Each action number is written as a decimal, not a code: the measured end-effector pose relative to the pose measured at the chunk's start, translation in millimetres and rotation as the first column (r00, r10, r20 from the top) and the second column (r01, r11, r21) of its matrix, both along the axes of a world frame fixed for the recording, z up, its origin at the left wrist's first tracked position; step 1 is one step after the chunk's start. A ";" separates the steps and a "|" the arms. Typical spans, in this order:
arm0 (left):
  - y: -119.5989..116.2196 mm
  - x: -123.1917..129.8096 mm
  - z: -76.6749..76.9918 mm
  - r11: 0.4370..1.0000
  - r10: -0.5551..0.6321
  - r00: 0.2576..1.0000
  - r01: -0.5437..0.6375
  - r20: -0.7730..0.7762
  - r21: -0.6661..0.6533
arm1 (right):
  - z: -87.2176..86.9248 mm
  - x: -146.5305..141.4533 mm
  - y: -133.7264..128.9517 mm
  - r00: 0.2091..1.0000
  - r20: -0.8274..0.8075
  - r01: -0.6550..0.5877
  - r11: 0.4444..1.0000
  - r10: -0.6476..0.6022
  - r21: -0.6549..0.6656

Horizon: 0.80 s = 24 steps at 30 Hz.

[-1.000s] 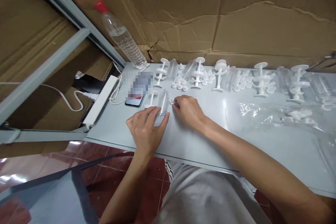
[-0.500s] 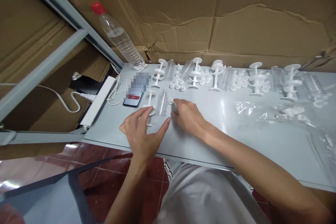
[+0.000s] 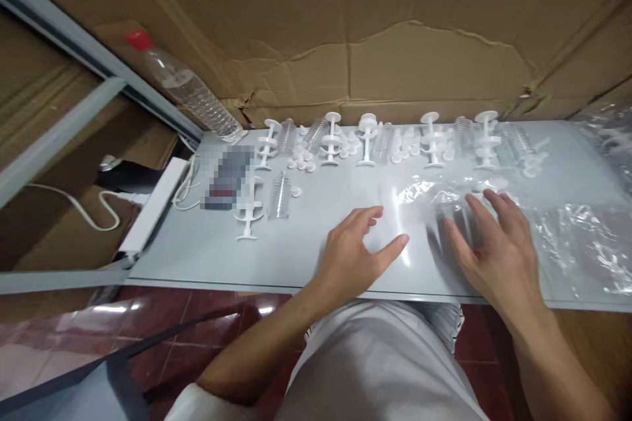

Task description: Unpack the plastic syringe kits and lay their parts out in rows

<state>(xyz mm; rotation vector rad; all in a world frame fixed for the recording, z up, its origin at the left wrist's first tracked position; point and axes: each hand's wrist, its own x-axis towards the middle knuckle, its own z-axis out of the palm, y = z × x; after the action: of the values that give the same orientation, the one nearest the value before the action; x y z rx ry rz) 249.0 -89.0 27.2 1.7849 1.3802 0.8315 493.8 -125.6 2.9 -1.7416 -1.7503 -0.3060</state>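
Observation:
My left hand (image 3: 353, 253) hovers over the middle of the grey tabletop (image 3: 306, 256), thumb and fingers apart, holding nothing. Farther right, my right hand (image 3: 503, 250) has its fingers spread just in front of a clear plastic bag (image 3: 444, 192) with white pieces at its right end; whether the fingertips touch the bag I cannot tell. Left of both hands, a white plunger-like part (image 3: 248, 214) lies beside a clear ribbed plastic tube (image 3: 280, 197) and a small white cap (image 3: 295, 191).
Along the back lie several white plunger-like parts (image 3: 367, 141), clear ribbed tubes (image 3: 384, 143) and small white caps (image 3: 301, 159). A water bottle (image 3: 197, 95) leans in the left corner near a phone (image 3: 230, 174) and a white power strip (image 3: 157, 204). More clear plastic (image 3: 585, 243) covers the right end.
Both hands have moved right, away from the front-left tube. My right hand has let go of the small white cap, which now lies beside that tube. The view has shifted right.

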 end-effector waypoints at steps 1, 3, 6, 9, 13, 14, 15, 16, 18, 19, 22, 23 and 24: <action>6.9 8.6 0.2 0.998 -0.003 1.000 0.003 -0.001 -0.070 | -6.8 3.4 6.8 1.000 0.016 0.000 1.000 0.000 -0.002; 20.2 19.8 0.6 0.981 -0.029 0.999 0.035 0.033 -0.192 | -15.4 3.9 14.1 1.000 0.011 -0.029 1.000 0.029 0.008; 33.5 19.8 -0.4 0.968 -0.084 0.990 0.108 0.113 -0.226 | -16.4 -2.3 12.1 0.989 -0.067 -0.131 0.991 0.130 0.000; 38.3 4.5 -1.5 0.984 -0.099 0.985 0.119 0.143 -0.134 | -10.9 -3.7 6.7 0.978 -0.155 -0.124 0.988 0.138 0.097; 43.4 -14.4 -0.2 0.949 -0.069 0.964 0.142 0.256 -0.281 | -6.6 7.5 9.5 0.966 -0.225 0.149 0.984 -0.123 0.099; 45.8 -16.0 -0.2 0.924 -0.047 0.955 0.153 0.292 -0.351 | -6.3 11.3 12.1 0.952 -0.249 0.192 0.981 -0.179 0.029; 48.6 -16.4 -0.5 0.897 -0.025 0.947 0.163 0.321 -0.411 | -6.4 15.1 15.1 0.936 -0.278 0.208 0.977 -0.215 -0.056; 51.5 -16.0 -1.0 0.874 -0.011 0.939 0.175 0.343 -0.452 | -6.7 18.8 18.4 0.921 -0.309 0.202 0.970 -0.236 -0.136; 56.6 -15.2 -2.3 0.854 -0.025 0.931 0.209 0.363 -0.477 | -8.4 25.3 24.8 0.902 -0.352 0.171 0.955 -0.251 -0.242; 58.2 -16.1 -2.9 0.861 -0.051 0.934 0.221 0.354 -0.458 | -9.6 27.9 27.5 0.898 -0.358 0.162 0.950 -0.254 -0.267; 57.4 -28.6 -5.2 0.975 -0.107 0.984 0.132 0.142 -0.180 | -11.6 30.2 30.7 0.910 -0.333 0.162 0.952 -0.246 -0.260; 55.7 -36.3 -6.7 0.998 -0.058 0.998 0.058 0.013 0.002 | -10.2 28.3 29.4 0.919 -0.316 0.166 0.959 -0.235 -0.230; 53.7 -45.5 -8.8 0.980 0.040 0.992 -0.015 -0.118 0.200 | -6.8 24.6 26.9 0.928 -0.298 0.176 0.967 -0.225 -0.182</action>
<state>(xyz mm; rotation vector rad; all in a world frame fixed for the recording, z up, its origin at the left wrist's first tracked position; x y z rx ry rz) 203.5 -35.3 18.5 2.0019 1.4444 0.9166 518.5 -98.7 -3.9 -1.9613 -1.3974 0.0260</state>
